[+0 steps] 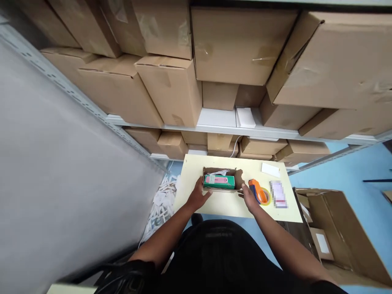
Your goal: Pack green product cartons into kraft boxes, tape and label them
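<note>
A small open cardboard box (237, 177) sits on a pale yellow table (220, 206). Inside it lies a green product box with a pink label (219, 181). My left hand (198, 197) rests against the box's near left corner, fingers curled on its edge. At the near right flap my right hand (248, 197) touches the cardboard, fingers bent around it. An orange tape dispenser (259, 192) lies just right of my right hand.
A white card (270, 169) and a small printed packet (278, 194) lie on the table's right side. Metal shelves hold several brown cartons (241, 45). An open carton (337, 228) stands on the blue floor at right. Paper scraps (161, 202) litter the floor left.
</note>
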The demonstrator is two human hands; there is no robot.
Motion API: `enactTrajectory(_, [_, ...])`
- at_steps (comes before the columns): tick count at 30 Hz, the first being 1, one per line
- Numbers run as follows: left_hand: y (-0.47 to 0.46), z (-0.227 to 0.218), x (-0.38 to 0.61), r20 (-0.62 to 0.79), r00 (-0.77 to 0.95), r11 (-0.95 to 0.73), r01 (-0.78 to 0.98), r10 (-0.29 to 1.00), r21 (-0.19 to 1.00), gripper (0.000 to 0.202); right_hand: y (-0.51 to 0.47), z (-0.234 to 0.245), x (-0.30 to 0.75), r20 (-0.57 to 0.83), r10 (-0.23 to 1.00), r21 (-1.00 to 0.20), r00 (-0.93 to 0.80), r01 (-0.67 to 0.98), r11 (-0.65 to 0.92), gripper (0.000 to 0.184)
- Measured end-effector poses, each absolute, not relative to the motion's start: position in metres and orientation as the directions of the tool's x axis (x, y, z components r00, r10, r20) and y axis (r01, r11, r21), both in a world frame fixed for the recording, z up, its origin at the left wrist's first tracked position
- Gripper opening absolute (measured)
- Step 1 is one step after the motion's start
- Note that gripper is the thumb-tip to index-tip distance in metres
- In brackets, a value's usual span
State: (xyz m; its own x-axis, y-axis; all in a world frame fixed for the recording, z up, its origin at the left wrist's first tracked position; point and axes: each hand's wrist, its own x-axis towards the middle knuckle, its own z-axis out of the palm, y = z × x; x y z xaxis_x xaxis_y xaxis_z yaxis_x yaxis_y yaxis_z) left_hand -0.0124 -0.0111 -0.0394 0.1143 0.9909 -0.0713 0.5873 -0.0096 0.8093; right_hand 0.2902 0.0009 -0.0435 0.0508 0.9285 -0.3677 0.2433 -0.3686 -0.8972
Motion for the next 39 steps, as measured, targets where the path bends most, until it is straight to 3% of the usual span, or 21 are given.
enactTrajectory(3, [-0.005,-0.048,-0.026,-0.057,0.244,-0.115,0.632,0.968,0.767,0.101,-0.014,-0.040,0.285,-0.224,0.974,-0.914,0.026,0.341,-0.219,0.069])
enactTrajectory(8, [0.010,-0.052,-0.040,-0.017,0.400,-0.285,0.682,0.917,0.673,0.079,-0.028,-0.037,0.279,-0.117,0.993,-0.833,-0.028,0.548,-0.082,0.073])
enactTrajectory(12, [0.019,-0.047,-0.044,-0.020,0.431,-0.323,0.705,0.902,0.631,0.072,-0.010,-0.036,0.283,-0.096,0.994,-0.775,-0.057,0.630,-0.038,0.056])
enactTrajectory(16, [0.027,-0.037,-0.046,-0.076,0.391,-0.214,0.646,0.917,0.733,0.070,0.014,-0.035,0.286,-0.065,0.993,-0.784,-0.099,0.621,0.011,0.043])
enactTrajectory(21, [0.059,-0.025,-0.036,-0.175,0.155,0.085,0.463,0.972,0.882,0.082,0.030,-0.039,0.284,-0.065,0.995,-0.756,-0.070,0.655,-0.004,0.036])
enactTrajectory(25, [0.074,-0.018,-0.020,-0.174,0.165,0.087,0.432,0.971,0.898,0.077,0.036,-0.050,0.283,-0.057,0.998,-0.735,-0.001,0.676,-0.042,0.035])
enactTrajectory(30, [0.051,-0.014,-0.012,-0.057,0.233,-0.099,0.605,0.971,0.790,0.056,0.037,-0.060,0.279,-0.084,0.995,-0.724,0.060,0.682,-0.103,0.044])
enactTrajectory(34, [0.038,-0.020,-0.008,-0.018,0.210,-0.140,0.708,0.977,0.693,0.046,0.038,-0.054,0.277,-0.129,0.988,-0.724,0.085,0.673,-0.152,0.051])
enactTrajectory(37, [0.041,-0.026,-0.004,0.013,0.188,-0.153,0.756,0.982,0.636,0.042,0.030,-0.044,0.292,-0.116,0.991,-0.714,0.062,0.689,-0.126,0.042])
enactTrajectory(39, [0.044,-0.029,-0.003,0.021,0.209,-0.177,0.767,0.978,0.616,0.042,0.018,-0.042,0.314,-0.065,0.994,-0.647,0.090,0.755,-0.111,0.038])
